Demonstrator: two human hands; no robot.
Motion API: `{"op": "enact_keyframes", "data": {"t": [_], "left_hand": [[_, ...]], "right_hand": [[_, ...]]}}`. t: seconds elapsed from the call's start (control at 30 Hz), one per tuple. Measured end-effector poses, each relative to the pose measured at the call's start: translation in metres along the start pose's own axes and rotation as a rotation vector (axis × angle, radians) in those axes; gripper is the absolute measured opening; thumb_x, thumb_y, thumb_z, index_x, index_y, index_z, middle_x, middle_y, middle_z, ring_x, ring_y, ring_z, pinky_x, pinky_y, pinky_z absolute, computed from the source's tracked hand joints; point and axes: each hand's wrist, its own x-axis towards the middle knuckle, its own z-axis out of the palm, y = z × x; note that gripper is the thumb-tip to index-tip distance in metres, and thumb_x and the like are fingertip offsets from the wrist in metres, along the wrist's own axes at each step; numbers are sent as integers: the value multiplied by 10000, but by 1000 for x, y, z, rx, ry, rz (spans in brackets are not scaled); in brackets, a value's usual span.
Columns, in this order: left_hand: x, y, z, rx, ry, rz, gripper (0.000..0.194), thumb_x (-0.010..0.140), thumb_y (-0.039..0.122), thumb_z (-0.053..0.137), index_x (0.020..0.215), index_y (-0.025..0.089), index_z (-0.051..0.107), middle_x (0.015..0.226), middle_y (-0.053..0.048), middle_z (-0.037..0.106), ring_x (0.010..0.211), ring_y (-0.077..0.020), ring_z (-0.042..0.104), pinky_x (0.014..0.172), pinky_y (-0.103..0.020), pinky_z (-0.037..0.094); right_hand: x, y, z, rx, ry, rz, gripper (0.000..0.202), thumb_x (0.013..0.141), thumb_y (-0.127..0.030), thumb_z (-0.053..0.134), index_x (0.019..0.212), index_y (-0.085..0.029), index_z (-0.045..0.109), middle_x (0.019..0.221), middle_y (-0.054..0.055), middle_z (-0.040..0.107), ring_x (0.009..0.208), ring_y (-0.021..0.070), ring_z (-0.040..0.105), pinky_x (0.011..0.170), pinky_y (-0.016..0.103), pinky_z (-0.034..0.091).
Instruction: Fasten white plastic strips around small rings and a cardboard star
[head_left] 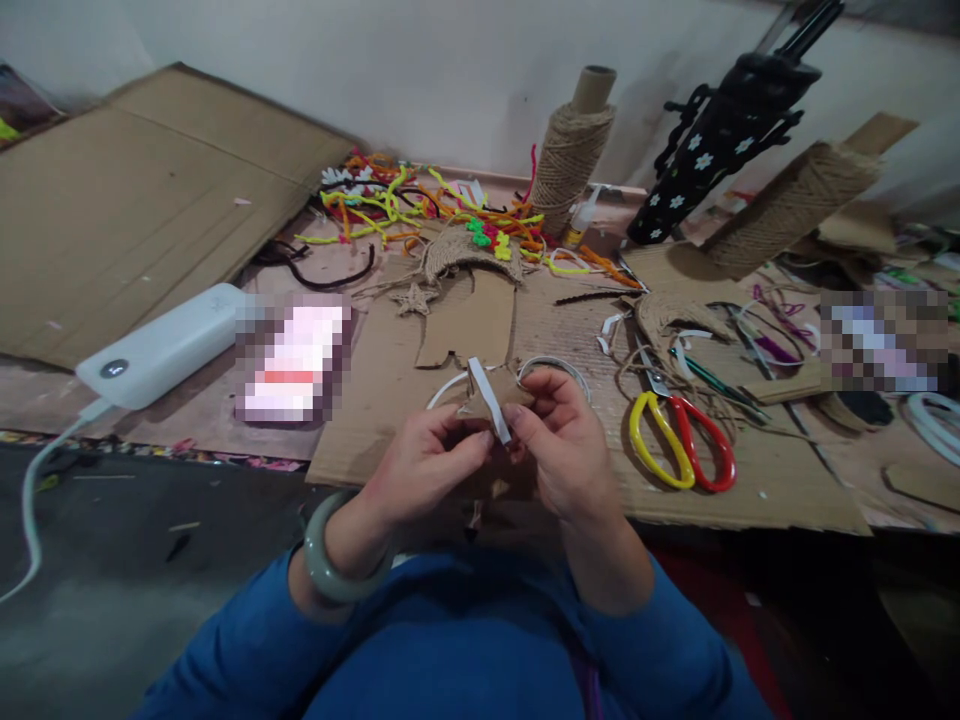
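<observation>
My left hand [431,465] and my right hand [562,445] meet over the front of the cardboard sheet, fingers closed. Between them they grip a small brown cardboard piece [517,388] with pointed corners, perhaps a star; its lower part is hidden by my fingers. Across it lies a narrow white strip [487,398], its lower end between my thumbs. Just beyond is a cut cardboard offcut [472,315]. A white tape roll [574,370] sits behind my right hand. Further back lie a twine-wrapped star [413,299] and a twine-wrapped crescent [461,252] with coloured flowers.
Scissors [679,440] with yellow and red handles lie to the right, near another twine crescent [679,315]. Twine spools [571,155] and a black flowered holder [709,150] stand behind. A white power bank [165,345] and a blurred phone [296,360] are left.
</observation>
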Motion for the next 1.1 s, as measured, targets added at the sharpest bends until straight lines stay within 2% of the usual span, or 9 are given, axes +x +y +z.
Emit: {"op": "enact_keyframes", "data": {"t": [0.33, 0.57, 0.83, 0.97, 1.1], "left_hand": [[1, -3, 2, -87, 11, 29, 100, 752, 228, 658, 812, 166, 708, 741, -39, 709, 690, -160, 653, 674, -267, 534], [0, -8, -4, -25, -10, 51, 120, 809, 234, 617, 835, 182, 722, 777, -34, 714, 751, -157, 652, 723, -259, 517], [1, -10, -4, -4, 8, 45, 158, 803, 256, 633, 909, 181, 723, 852, -41, 730, 786, -162, 657, 737, -258, 512], [2, -10, -3, -34, 19, 30, 137, 810, 257, 634, 885, 186, 724, 801, -29, 721, 763, -154, 655, 716, -248, 510], [2, -11, -3, -49, 61, -5, 131, 775, 271, 665, 838, 172, 725, 770, -34, 712, 719, -155, 640, 686, -251, 506]], "right_hand": [[-1, 2, 1, -36, 13, -35, 285, 713, -244, 659, 898, -262, 443, 621, -70, 539, 445, 102, 547, 350, 195, 456], [0, 1, 2, -32, 10, -64, 270, 703, -236, 663, 870, -260, 453, 616, -75, 527, 440, 87, 522, 367, 183, 464], [-3, 1, 3, -79, 1, -84, 260, 715, -224, 646, 866, -261, 437, 644, -67, 526, 488, 98, 545, 405, 194, 491], [-2, 3, 3, -66, 11, -114, 255, 725, -216, 641, 872, -262, 438, 649, -63, 528, 502, 101, 551, 420, 194, 493], [-3, 4, -1, -156, 1, -172, 219, 762, -236, 638, 910, -253, 477, 703, -35, 565, 561, 113, 580, 462, 206, 512]]}}
